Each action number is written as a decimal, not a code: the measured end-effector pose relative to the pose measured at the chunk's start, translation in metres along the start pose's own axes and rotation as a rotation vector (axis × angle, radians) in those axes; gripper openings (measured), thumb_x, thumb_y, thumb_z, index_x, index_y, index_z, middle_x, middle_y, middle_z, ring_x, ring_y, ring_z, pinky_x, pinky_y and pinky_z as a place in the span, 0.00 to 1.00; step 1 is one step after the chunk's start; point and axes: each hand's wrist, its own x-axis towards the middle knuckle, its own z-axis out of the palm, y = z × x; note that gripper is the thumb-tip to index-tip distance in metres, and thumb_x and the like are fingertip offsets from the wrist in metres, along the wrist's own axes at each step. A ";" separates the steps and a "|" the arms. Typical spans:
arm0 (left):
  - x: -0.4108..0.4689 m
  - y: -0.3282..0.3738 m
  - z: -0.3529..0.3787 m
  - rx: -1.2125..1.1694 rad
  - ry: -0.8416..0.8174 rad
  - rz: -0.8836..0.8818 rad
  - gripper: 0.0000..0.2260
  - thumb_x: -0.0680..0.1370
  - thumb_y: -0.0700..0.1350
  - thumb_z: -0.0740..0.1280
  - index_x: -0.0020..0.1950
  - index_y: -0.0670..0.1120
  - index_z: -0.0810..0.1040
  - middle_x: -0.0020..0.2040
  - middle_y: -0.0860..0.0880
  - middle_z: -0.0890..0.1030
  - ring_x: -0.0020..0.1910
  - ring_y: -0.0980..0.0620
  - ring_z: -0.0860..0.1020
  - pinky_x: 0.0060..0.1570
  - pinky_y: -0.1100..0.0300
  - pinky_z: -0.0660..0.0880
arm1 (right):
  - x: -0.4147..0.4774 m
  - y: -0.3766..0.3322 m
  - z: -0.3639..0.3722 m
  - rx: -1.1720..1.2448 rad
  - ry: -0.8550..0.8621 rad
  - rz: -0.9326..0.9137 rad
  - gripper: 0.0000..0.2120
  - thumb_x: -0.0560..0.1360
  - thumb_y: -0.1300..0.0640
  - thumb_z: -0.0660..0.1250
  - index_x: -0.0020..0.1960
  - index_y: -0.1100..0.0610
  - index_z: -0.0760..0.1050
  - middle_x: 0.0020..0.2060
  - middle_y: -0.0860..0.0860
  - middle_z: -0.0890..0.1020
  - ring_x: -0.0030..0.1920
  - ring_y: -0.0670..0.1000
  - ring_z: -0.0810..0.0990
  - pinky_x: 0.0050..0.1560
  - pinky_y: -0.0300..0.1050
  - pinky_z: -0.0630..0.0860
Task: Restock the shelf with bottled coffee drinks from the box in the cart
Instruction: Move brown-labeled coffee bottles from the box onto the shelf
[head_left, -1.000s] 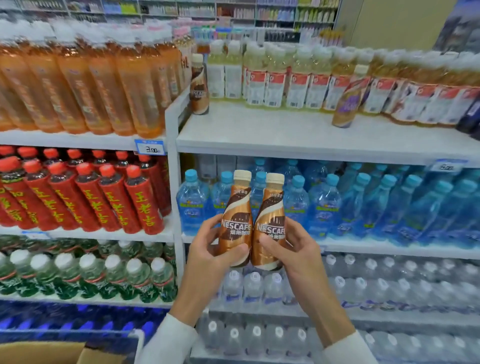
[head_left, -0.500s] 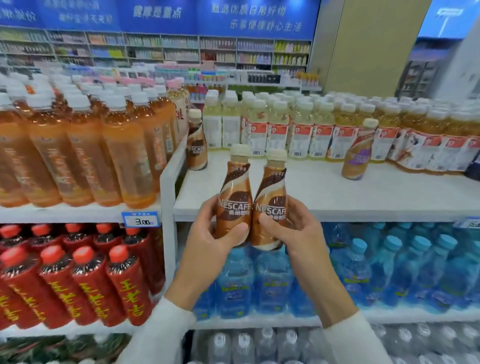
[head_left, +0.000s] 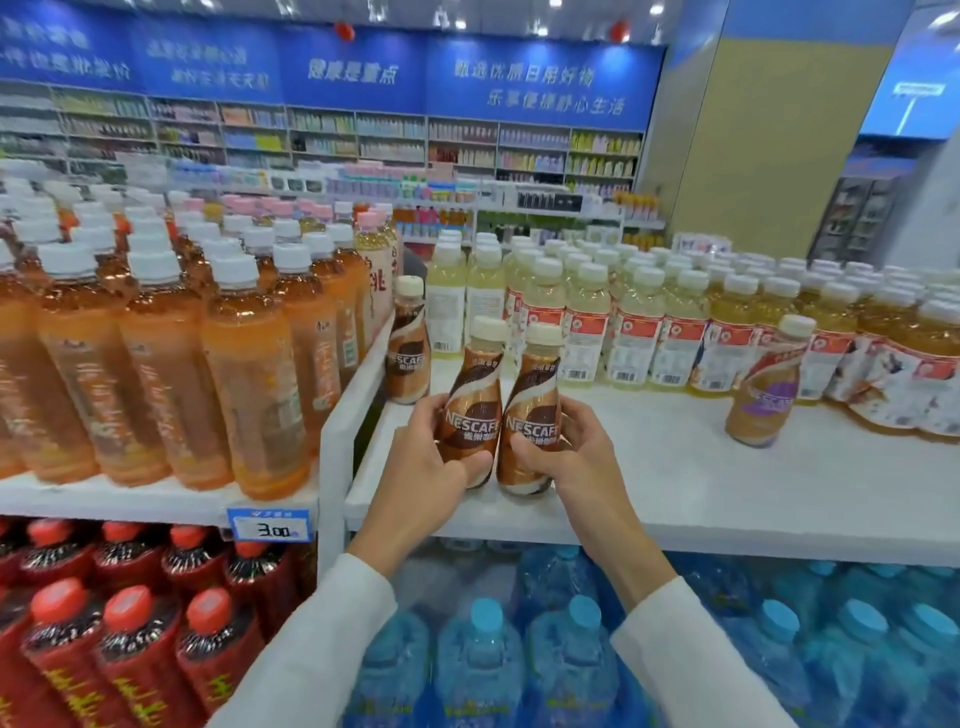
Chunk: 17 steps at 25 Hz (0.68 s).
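left nescafé bottle (head_left: 475, 395) and right nescafé bottle (head_left: 532, 402) tilt side by side over the near left of the white shelf (head_left: 675, 483); left hand (head_left: 431, 457) has its grip curled round the first, right hand (head_left: 571, 452) round the second; third nescafé bottle (head_left: 408, 345) stands just beyond

The left Nescafé bottle (head_left: 470, 415) and right Nescafé bottle (head_left: 530, 415) wore glossy brown plastic wraps under matt cream caps, the white shelf (head_left: 727, 483) looked smooth and matt, the tea bottles (head_left: 249, 374) at left were clear shiny plastic, and the sleeves (head_left: 332, 639) were white cloth.
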 end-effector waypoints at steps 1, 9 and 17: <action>0.003 -0.005 0.002 -0.004 0.001 -0.008 0.33 0.73 0.41 0.76 0.74 0.53 0.66 0.65 0.56 0.77 0.63 0.57 0.76 0.66 0.58 0.73 | 0.004 0.003 -0.001 0.002 -0.008 0.003 0.28 0.71 0.64 0.77 0.66 0.50 0.71 0.58 0.45 0.83 0.56 0.43 0.83 0.48 0.34 0.78; -0.006 -0.014 0.013 0.097 0.174 -0.061 0.33 0.72 0.48 0.78 0.74 0.55 0.68 0.70 0.55 0.75 0.68 0.53 0.74 0.69 0.49 0.73 | -0.002 0.014 -0.013 -0.283 -0.103 0.016 0.36 0.70 0.56 0.80 0.71 0.45 0.66 0.62 0.40 0.77 0.61 0.42 0.78 0.59 0.35 0.74; -0.011 -0.007 0.031 0.266 0.351 -0.110 0.28 0.72 0.55 0.77 0.69 0.53 0.71 0.64 0.53 0.79 0.63 0.52 0.77 0.66 0.51 0.75 | -0.012 0.020 0.002 -0.540 0.129 -0.069 0.26 0.72 0.42 0.76 0.64 0.44 0.68 0.57 0.43 0.79 0.54 0.45 0.80 0.52 0.38 0.75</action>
